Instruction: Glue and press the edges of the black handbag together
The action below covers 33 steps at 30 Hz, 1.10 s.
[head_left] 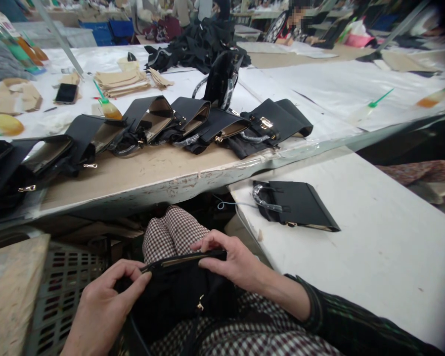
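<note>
On the lap of the seated person, over a checked cloth [176, 230], lies a black bag [174, 301], its long top edge turned up towards me. The left hand [109, 299] has one end of that edge pinched between thumb and fingers; the right hand [233, 259] nips the other end, thumb in front, fingers behind. Below the edge hangs a small gold clip [200, 302].

On the white table [378, 247] to the person's right, a flat bag [307, 202] lies with its wrapped handle folded over. In front, more black bags [269, 116] lean in a row along the long table [163, 168]. Behind them I see a phone [66, 93], a stack of brown pieces [120, 84] and a heap of black pieces [200, 42]. Beside the left hand stands a plastic crate [66, 277].
</note>
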Each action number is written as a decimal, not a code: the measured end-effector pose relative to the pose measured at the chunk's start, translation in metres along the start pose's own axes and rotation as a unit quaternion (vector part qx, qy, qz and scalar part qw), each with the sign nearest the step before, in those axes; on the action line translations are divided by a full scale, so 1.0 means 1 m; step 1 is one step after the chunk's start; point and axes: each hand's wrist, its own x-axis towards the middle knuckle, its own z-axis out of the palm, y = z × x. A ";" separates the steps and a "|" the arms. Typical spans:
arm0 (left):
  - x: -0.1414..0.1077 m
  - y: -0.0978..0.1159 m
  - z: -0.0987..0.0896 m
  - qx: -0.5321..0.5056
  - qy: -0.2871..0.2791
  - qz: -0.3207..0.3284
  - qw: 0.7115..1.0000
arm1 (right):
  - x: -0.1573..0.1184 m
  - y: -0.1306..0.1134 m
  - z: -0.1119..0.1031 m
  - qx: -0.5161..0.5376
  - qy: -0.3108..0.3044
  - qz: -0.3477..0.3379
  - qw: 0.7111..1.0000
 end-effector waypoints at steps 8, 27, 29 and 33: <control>0.003 -0.004 0.000 -0.002 0.009 0.038 0.999 | 0.008 0.002 -0.013 0.027 -0.133 0.112 0.984; 0.002 0.005 0.007 -0.063 0.025 0.014 0.998 | 0.021 0.000 -0.010 -0.082 -0.113 0.085 0.987; 0.001 0.007 0.007 -0.064 0.030 0.023 0.997 | 0.030 -0.011 -0.015 -0.201 -0.173 0.024 0.964; 0.000 0.010 0.005 -0.057 0.033 0.022 0.998 | 0.046 -0.025 -0.013 -0.387 -0.251 -0.085 0.883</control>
